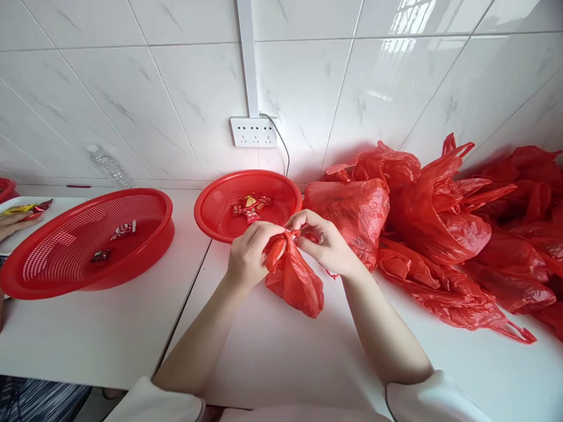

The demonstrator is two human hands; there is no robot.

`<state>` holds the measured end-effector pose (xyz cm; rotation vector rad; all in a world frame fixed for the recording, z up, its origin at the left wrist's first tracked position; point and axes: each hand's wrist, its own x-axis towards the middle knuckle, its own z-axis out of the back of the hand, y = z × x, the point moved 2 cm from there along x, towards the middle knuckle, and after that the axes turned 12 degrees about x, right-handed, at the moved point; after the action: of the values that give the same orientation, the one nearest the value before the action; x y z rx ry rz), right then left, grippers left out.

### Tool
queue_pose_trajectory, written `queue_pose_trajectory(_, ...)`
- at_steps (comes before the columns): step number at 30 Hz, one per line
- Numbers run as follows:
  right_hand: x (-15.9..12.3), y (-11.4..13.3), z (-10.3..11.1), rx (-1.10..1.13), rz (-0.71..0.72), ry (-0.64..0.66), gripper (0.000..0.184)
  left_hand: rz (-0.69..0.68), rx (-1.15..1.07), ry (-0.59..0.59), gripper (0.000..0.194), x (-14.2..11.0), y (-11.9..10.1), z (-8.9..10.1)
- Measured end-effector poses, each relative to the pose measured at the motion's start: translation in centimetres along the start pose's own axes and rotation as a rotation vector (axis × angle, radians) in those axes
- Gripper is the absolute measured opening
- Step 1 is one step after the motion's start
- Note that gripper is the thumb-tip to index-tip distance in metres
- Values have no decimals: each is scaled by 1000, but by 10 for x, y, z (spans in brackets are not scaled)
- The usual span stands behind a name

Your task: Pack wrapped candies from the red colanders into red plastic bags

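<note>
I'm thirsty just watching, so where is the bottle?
In the head view, the bottle is at the left by the tiled wall, just behind the large basket and left of the socket panel.

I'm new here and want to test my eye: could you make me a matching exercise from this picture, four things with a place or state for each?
1. small red bag
2. white socket panel
3. clear bottle
4. large red basket

A. fixed to the tiled wall
B. has small packets inside
C. held by left hand and right hand
D. behind the large red basket

Pairs: 1-C, 2-A, 3-D, 4-B
</note>
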<state>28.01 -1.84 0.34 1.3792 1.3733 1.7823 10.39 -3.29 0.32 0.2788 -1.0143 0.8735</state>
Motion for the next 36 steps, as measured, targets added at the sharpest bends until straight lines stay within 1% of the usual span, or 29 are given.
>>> queue_pose_trajectory(3,1,2,6,177,-34,-73,6,-11,-52,21,17,4,-3,3)
queue_pose_trajectory(5,1,3,10,222,-45,-130,8,8,-71,44,14,6,-2,5)
queue_pose_trajectory(7,1,4,11,231,-48,-115,15,32,-80,54,11,8,-1,5)
queue_pose_trajectory(9,1,4,10,227,-49,-75,19,50,-81,45,9,8,1,6)
queue_pose_trajectory(10,1,4,10,211,-51,-70,21,45,-84,60,9,9,2,6)
queue_pose_trajectory(14,2,2,14,95,-57,-144,32,-42,-128,252,18,12,8,8)
queue_pose_trajectory(16,2,2,20,84,-69,-181,39,-26,-109,285,19,14,14,12)
queue_pose_trajectory(18,2,2,28,95,-77,-215,42,35,-10,262,19,16,21,19)
queue_pose_trajectory(20,1,2,35,138,-60,-268,39,109,96,263,28,18,25,25)
queue_pose_trajectory(22,1,2,41,267,-25,-363,34,202,102,285,38,19,26,31)
queue_pose_trajectory(24,1,2,46,457,-1,-474,30,315,2,307,45,20,26,36)
queue_pose_trajectory(26,2,2,49,586,23,-581,25,429,-123,313,48,20,27,40)
queue_pose_trajectory(28,3,4,53,613,66,-664,23,540,-230,327,49,21,31,43)
queue_pose_trajectory(30,0,10,63,615,108,-715,21,623,-321,369,49,21,39,47)
queue_pose_trajectory(31,-4,14,70,622,133,-734,19,657,-352,390,48,21,44,50)
queue_pose_trajectory(32,-10,19,81,633,175,-760,18,692,-367,385,47,21,50,55)
queue_pose_trajectory(34,-28,30,107,655,297,-862,23,763,-337,293,45,21,63,69)
queue_pose_trajectory(35,-39,36,122,657,368,-940,26,795,-302,219,45,20,70,77)
queue_pose_trajectory(36,-50,40,135,648,416,-1018,30,808,-273,171,45,20,75,84)
